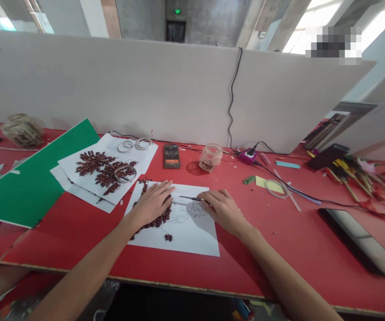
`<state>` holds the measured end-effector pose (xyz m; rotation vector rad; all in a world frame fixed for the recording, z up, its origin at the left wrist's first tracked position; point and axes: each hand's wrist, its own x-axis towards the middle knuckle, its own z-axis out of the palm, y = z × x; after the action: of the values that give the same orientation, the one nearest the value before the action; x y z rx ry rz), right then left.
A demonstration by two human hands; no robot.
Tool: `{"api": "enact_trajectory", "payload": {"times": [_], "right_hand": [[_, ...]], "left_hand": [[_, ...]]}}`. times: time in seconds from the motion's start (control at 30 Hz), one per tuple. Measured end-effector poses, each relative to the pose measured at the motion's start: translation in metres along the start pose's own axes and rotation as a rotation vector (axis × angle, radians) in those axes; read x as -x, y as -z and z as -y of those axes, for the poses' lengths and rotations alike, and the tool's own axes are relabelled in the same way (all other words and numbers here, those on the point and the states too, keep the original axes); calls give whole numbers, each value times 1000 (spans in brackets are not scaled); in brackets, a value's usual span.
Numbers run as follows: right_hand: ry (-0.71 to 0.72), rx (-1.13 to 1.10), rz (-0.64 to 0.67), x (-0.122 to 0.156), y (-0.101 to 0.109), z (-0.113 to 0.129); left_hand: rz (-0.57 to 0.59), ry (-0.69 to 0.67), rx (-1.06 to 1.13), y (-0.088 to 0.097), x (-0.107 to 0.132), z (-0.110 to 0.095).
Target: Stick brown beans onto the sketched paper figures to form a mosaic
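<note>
Green wall sign (178,11) unreadable; hands (225,210) at paper (185,243)

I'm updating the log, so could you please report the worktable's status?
Left hand palm-down over dark pieces on the paper. Right hand holding a thin tool. Glass jar beyond the paper.

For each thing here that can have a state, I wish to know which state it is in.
Left hand: open, palm down over the drawing sheet
Right hand: closed on a slim tool
Drawing sheet: partly covered with dark pieces
Phone: screen lit
Purple power strip: black plug in it
Green sign: lit
Flat dark device: on or off unclear
</note>
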<state>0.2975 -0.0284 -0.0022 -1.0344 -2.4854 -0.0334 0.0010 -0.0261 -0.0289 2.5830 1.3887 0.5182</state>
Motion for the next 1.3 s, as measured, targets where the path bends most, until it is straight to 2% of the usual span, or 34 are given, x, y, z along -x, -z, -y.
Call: {"api": "enact_trajectory", "payload": {"times": [0.17, 0.37, 0.5, 0.83, 1.07, 1.3], "right_hand": [[182, -29, 100, 10, 5, 1], [229, 10, 199, 14, 11, -6], [260, 24, 209, 15, 9, -9], [260, 48, 126, 13, -2, -8], [211, 25, 148, 6, -4, -11], [110, 78, 142, -8, -5, -4]], "left_hand": [[-9, -198, 162, 4, -3, 0], [16, -199, 247, 8, -2, -1], [24, -180, 261, 8, -1, -1], [39, -164, 298, 7, -1, 0], [66, -176, 326, 9, -1, -1], [51, -155, 343, 9, -1, -3]]}}
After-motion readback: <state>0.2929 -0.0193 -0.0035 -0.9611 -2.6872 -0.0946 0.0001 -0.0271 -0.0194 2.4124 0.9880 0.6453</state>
